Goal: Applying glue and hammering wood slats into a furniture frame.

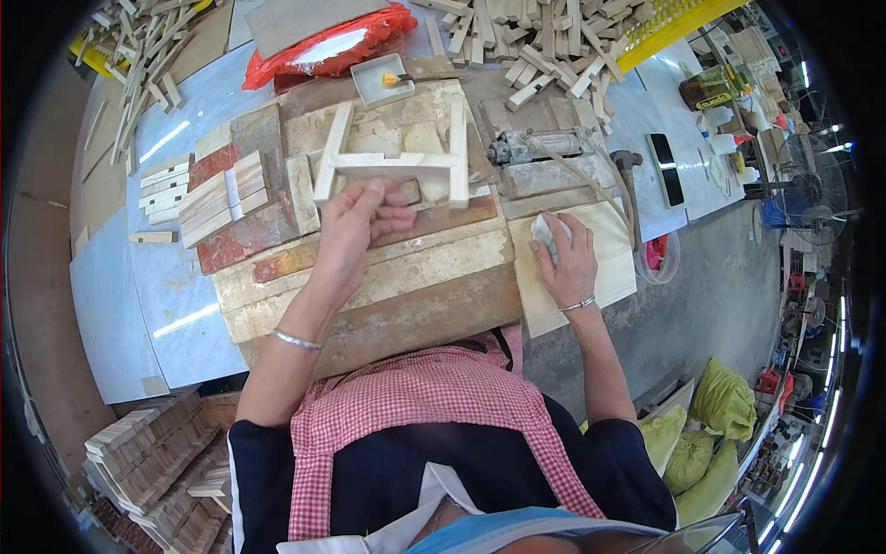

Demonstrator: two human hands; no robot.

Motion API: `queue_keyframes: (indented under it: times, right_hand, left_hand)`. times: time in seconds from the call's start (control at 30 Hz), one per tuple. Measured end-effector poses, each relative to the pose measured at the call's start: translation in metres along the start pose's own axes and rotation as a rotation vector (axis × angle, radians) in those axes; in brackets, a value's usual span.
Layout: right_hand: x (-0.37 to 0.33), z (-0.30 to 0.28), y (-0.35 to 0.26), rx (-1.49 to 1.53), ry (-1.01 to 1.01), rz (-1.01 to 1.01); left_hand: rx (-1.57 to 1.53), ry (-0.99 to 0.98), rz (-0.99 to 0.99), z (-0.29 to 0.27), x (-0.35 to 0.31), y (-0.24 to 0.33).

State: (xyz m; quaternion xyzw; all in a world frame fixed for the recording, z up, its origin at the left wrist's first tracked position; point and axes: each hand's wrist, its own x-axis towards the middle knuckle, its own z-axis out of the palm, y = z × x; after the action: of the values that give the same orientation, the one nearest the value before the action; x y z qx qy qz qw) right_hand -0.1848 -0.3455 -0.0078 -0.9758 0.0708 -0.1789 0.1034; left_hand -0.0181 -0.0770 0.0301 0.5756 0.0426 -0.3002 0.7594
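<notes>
An H-shaped frame of pale wood point(397, 163), two legs joined by a notched crossbar, sits on the worn work board point(397, 305) in front of me. My left hand point(363, 217) is just below its crossbar, the fingers loosely curled and apart; nothing shows in them. A small dark block point(409, 191) lies beyond those fingertips. Farther right, my right hand point(570, 263) has its fingers closed round a white cloth-like wad point(544, 231), partly hidden by the hand. It presses the wad down on a thin, light wooden panel point(544, 300).
Short wood blocks point(208, 208) lie left; loose sticks point(544, 42) pile up at the back. A small tray point(381, 83) stands behind the frame. A metal cylinder point(544, 145) with a hose, a hammer point(627, 166) and a phone point(665, 170) are at right.
</notes>
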Motion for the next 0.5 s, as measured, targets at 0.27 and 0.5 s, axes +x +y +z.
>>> queue_keyframes:
  times: [0.27, 0.5]
  right_hand:
    - [0.004, 0.004, -0.001, 0.000, 0.030, -0.013]
    - [0.007, 0.005, -0.003, 0.018, 0.032, -0.022]
  left_hand:
    - [1.291, 0.124, 1.190, 0.007, 0.024, 0.005]
    - [1.487, 0.100, 1.059, -0.019, 0.044, -0.004]
